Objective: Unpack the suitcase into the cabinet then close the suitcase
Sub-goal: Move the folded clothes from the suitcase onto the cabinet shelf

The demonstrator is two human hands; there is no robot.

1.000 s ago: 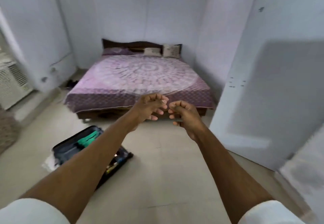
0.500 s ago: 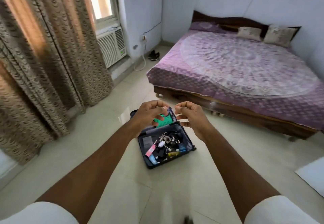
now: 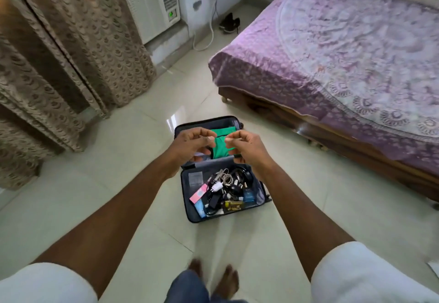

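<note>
Dark soft-sided suitcase (image 3: pixel 187 204) lies open flat on pale tiled floor (image 3: pixel 95 184), near purple-covered bed (image 3: pixel 332 53); far half holds folded green cloth (image 3: pixel 222 146), near half tangled cables and chargers (image 3: pixel 225 184); left hand (image 3: pixel 190 144) and right hand (image 3: pixel 247 147) hover above, fingers curled, holding nothing; beige patterned curtain (image 3: pixel 59 53) at left.

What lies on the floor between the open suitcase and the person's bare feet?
Nothing: in the head view, only bare floor tiles separate the suitcase from the feet.
</note>
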